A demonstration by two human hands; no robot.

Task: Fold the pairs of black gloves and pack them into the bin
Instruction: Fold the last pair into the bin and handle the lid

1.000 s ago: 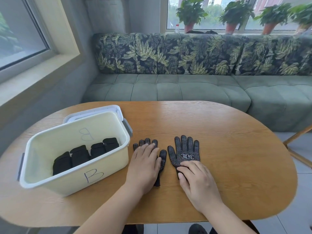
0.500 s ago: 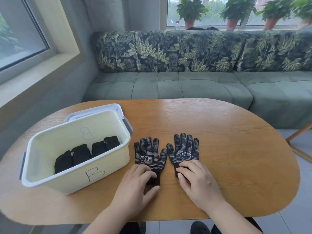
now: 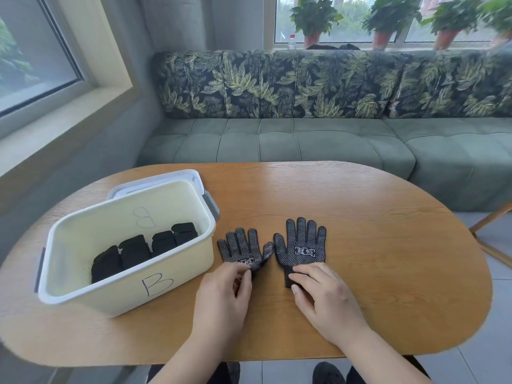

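- Green sofa (image 3: 304, 151) with leaf-print cushions fills the upper half of the frame, under a sill of potted plants (image 3: 313, 18). None of it bears on the job.
- Oval wooden table (image 3: 388, 245) spans the lower half. Its surface looks smooth, so a glove pulled by one end would probably slide instead of folding.
- Cream bin (image 3: 177, 273) marked "B" sits open at the left-centre, just beside the gloves, with its lid (image 3: 155, 181) behind it. A careless drop could catch the near rim and spill the bundle open.
- Four folded pairs (image 3: 144, 250) lie in a diagonal row on the bin floor. A fifth pushed in hard might knock them out of line.
- Left hand (image 3: 221, 297), at lower centre, has its fingers curled and pinches the cuff of the left-side glove (image 3: 241, 249), raising that end off the wood. Only one edge is gripped, so the limp knit may twist or bunch.
- Right hand (image 3: 327, 297), just to its right, lies with fingers nearly straight on the cuff of the right-side glove (image 3: 303, 245) and grips nothing.
- Both gloves lie palm-up, fingers pointing to the top of the frame, thumbs almost touching. The dotted faces probably cling, so a crooked stack would be hard to correct.
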